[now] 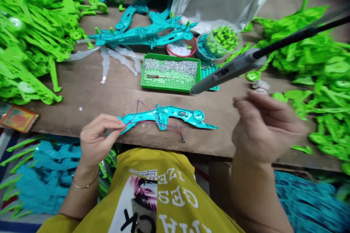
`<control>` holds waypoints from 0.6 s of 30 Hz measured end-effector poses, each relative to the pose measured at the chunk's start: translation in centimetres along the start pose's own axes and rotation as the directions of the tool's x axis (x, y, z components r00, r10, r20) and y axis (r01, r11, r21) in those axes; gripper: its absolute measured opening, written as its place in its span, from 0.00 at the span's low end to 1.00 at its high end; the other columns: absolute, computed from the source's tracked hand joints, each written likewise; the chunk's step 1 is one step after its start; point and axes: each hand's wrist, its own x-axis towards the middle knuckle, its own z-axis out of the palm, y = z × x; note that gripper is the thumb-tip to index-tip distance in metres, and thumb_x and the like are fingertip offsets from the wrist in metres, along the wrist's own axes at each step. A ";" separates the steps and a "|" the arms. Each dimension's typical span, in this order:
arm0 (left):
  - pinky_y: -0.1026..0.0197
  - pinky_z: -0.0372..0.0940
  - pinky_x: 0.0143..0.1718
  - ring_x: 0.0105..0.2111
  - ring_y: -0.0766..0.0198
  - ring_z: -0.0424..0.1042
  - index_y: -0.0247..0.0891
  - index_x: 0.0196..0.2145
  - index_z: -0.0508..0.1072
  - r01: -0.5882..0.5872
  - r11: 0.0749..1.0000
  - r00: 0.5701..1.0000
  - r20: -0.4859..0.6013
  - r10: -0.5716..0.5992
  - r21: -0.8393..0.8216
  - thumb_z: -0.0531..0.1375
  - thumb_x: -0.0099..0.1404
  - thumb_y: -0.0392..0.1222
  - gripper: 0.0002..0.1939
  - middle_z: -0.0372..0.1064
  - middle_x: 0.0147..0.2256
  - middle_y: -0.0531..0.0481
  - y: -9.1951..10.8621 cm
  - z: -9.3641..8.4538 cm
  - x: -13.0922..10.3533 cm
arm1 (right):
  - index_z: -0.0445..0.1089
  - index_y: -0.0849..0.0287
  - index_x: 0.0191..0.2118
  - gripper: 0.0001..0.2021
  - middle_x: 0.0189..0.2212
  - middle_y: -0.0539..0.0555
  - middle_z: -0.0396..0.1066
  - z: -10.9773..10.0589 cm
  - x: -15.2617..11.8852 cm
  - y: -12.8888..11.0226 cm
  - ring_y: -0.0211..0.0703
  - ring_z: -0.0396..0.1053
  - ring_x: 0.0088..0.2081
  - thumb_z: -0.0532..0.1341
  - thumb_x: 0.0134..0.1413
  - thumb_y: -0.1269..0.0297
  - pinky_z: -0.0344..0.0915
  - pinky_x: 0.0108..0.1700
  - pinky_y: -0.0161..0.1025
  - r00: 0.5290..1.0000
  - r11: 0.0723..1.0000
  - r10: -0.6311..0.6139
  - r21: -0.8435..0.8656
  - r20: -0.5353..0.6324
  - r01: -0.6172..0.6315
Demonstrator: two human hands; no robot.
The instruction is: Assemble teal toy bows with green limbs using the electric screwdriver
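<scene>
A teal plastic bow-shaped shell (180, 113) lies hollow side up near the table's front edge. Thin red and blue wires (175, 130) run along it and loop past its edges. At the shell's left end, my left hand (100, 136) pinches the tip between thumb and fingers, with wire close by. My right hand (266, 129) is raised to the right of the shell, fingers drawn together and slightly blurred; I cannot make out what is in them. A grey electric screwdriver (229, 70) hangs on a black cord above the table, its tip near the green tray.
The green tray (171, 88) holds many small screws and a red-handled tool (161, 76). Behind it are a red basket (194, 48) and a tub of small green parts (224, 39). Piles of green parts (30, 43) flank both sides; teal shells (144, 34) lie behind.
</scene>
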 end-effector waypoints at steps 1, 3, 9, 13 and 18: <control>0.62 0.71 0.33 0.31 0.65 0.75 0.43 0.32 0.79 -0.028 1.000 0.997 0.066 0.029 -0.012 0.67 0.58 0.31 0.07 0.75 0.31 0.52 0.4 0.7 0.4 | 0.77 0.52 0.42 0.10 0.37 0.52 0.79 -0.6 -0.4 0.4 0.44 0.77 0.36 0.69 0.52 0.65 0.76 0.43 0.47 0.992 0.998 0.056 -0.026 0.116 -0.053; 0.62 0.71 0.35 0.33 0.65 0.75 0.42 0.34 0.78 -0.090 0.995 0.977 0.189 0.097 -0.044 0.65 0.60 0.30 0.08 0.76 0.32 0.51 1.5 2.2 1.2 | 0.74 0.51 0.51 0.16 0.47 0.55 0.78 -0.6 -1.3 1.1 0.46 0.77 0.45 0.66 0.56 0.60 0.74 0.49 0.49 0.906 0.987 0.160 -0.076 0.393 -0.142; 0.62 0.71 0.40 0.37 0.65 0.76 0.39 0.36 0.76 -0.078 0.994 0.951 0.292 0.099 -0.081 0.60 0.65 0.30 0.07 0.77 0.35 0.49 2.8 4.2 2.1 | 0.72 0.54 0.55 0.21 0.53 0.58 0.75 4.4 -2.2 1.6 0.48 0.74 0.52 0.54 0.65 0.50 0.70 0.55 0.51 0.651 0.967 0.241 -0.122 0.719 -0.223; 0.61 0.71 0.42 0.38 0.64 0.77 0.39 0.39 0.76 0.010 0.999 0.961 0.278 0.004 -0.050 0.62 0.65 0.34 0.04 0.78 0.36 0.48 2.5 4.0 1.4 | 0.76 0.57 0.50 0.19 0.46 0.58 0.79 7.5 -1.2 0.3 0.48 0.76 0.46 0.59 0.60 0.52 0.71 0.49 0.46 0.522 0.976 0.218 -0.169 0.825 -0.140; 0.63 0.71 0.40 0.35 0.65 0.76 0.39 0.38 0.76 0.119 0.989 0.978 0.182 -0.101 -0.091 0.63 0.64 0.36 0.04 0.77 0.35 0.50 2.0 3.9 1.1 | 0.78 0.60 0.34 0.13 0.27 0.52 0.78 9.2 -0.4 -0.8 0.37 0.69 0.26 0.62 0.56 0.56 0.65 0.29 0.35 0.381 0.961 0.198 -0.104 0.903 -0.255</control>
